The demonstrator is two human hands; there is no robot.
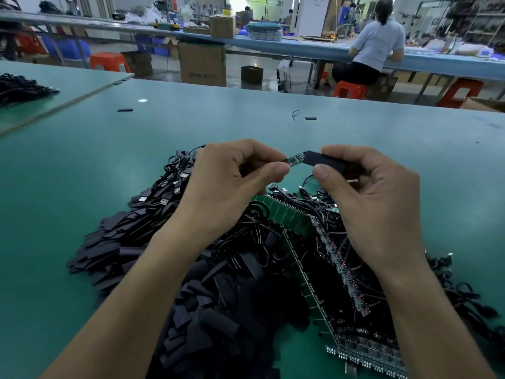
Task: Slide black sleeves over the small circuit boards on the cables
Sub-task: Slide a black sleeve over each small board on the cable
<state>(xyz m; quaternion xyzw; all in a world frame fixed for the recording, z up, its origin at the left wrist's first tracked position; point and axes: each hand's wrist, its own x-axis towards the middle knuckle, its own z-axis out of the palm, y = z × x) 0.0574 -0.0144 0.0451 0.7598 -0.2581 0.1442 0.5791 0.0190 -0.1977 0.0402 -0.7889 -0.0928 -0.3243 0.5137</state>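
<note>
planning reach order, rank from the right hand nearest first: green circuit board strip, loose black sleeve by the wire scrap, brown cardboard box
1. Green circuit board strip, just under the right hand.
2. Loose black sleeve, ahead on the table.
3. Brown cardboard box, floor beyond the table.

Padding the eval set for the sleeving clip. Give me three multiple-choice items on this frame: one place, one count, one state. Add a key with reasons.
1. The heap of loose black sleeves lies:
A) on the near left of the green table
B) on the far bench
C) on a stool

2. Stray sleeves lying alone on the far part of the table:
A) none
B) two
C) six

3. The small circuit board held up is:
A) fully sleeved
B) mostly bare
C) lying on the table

Key:
1 A, the heap spreads out at the near left.
2 B, one lies far left and another far centre.
3 B, the left hand pinches the board, the right hand holds a black sleeve at its end, and green board shows between them.
</note>
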